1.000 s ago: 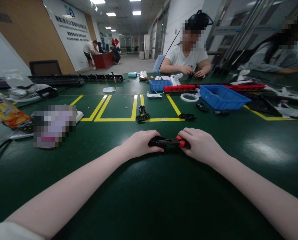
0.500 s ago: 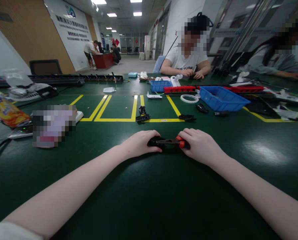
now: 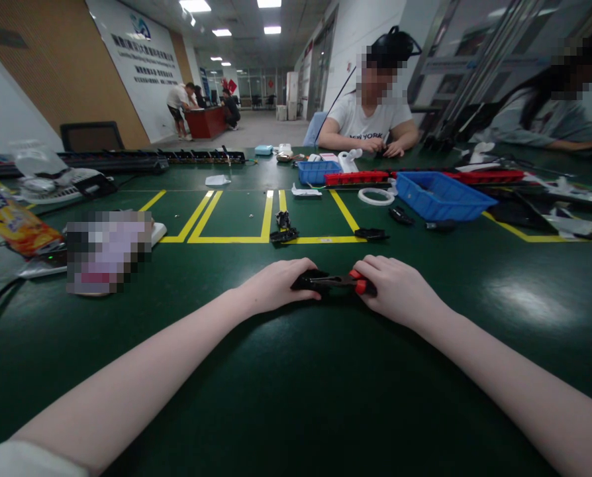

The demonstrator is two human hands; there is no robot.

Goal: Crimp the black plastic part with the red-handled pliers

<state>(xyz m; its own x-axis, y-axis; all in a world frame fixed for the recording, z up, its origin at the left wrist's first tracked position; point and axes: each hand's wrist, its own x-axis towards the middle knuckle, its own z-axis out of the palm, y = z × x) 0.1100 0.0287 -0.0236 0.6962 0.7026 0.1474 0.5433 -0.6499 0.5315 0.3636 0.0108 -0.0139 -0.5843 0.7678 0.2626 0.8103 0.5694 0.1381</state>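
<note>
My right hand is closed round the red-and-black handles of a pair of pliers. The jaws point left and reach a small black part. My left hand grips that part between thumb and fingers, so much of it is hidden. Whether the jaws are clamped on the part I cannot tell. Both hands are low over the green table. Beyond them lie several black plastic pieces, one a jointed piece on the yellow tape and another flat piece to its right.
A large blue bin, a smaller blue bin and a white tape roll stand farther back. A phone-like object and a yellow snack bag are at the left. A person sits across the table.
Both hands keep almost the same place and grip. The pliers and the black part show only a very slight shift in angle.
</note>
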